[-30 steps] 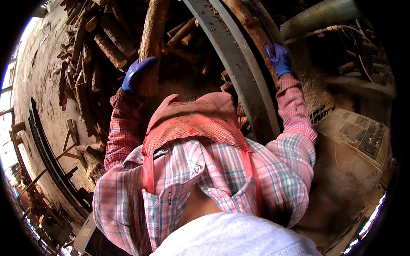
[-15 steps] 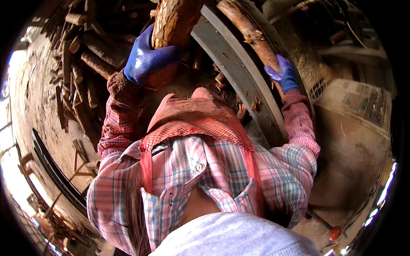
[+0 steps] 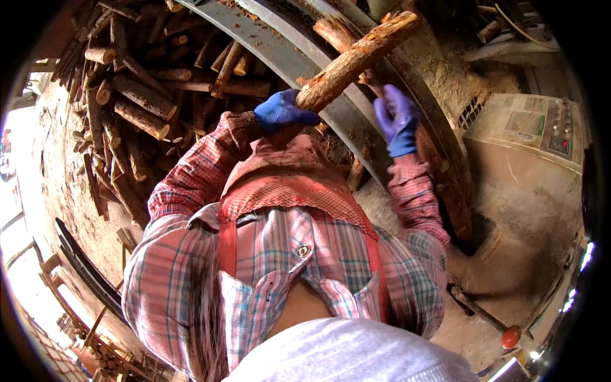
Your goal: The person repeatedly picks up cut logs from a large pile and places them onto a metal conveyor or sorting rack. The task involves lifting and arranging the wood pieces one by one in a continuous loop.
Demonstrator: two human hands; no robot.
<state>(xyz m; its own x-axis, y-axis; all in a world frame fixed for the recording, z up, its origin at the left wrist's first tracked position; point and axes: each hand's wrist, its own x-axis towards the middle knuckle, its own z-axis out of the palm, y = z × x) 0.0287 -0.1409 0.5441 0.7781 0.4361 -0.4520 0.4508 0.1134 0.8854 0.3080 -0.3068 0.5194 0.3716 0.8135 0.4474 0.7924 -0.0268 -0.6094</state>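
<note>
My left hand [image 3: 286, 113], in a blue glove, is closed around the near end of a bark-covered log [image 3: 356, 60]. The log slants up and to the right, across the grey metal rail [image 3: 347, 118]. To its right is my right hand [image 3: 398, 121], in a blue-purple glove, raised with fingers apart and slightly blurred, holding nothing. Another log [image 3: 334, 33] lies in the channel beyond the rail, partly hidden beneath the held one.
A large pile of cut logs [image 3: 143, 102] fills the far left. On the right stands a dusty machine cabinet [image 3: 522, 159] with a control panel [image 3: 560, 127]. A lever with a red knob [image 3: 510, 337] is at the lower right.
My left hand has moved right, swinging its log over the rail. The right hand has let go of the log in the channel and opened. The view has shifted.
</note>
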